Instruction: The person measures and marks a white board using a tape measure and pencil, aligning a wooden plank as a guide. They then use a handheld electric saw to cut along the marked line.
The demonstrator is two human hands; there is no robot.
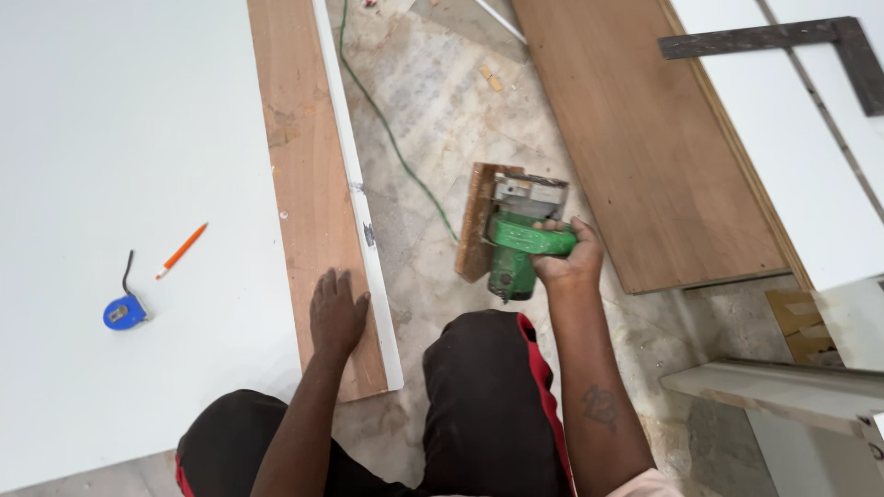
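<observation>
Green saw (516,248) in right hand (571,258), stone floor (442,110)

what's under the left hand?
The left hand lies flat on a brown wooden strip beside its white edge band. The wood directly beneath the palm is covered.

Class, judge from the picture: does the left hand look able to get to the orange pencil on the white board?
Probably yes: the left hand rests flat on the wooden strip, holding nothing, and only bare white board lies between it and the orange pencil.

Blue tape measure (123,313), orange pencil (181,250), steel square (783,41)
</observation>
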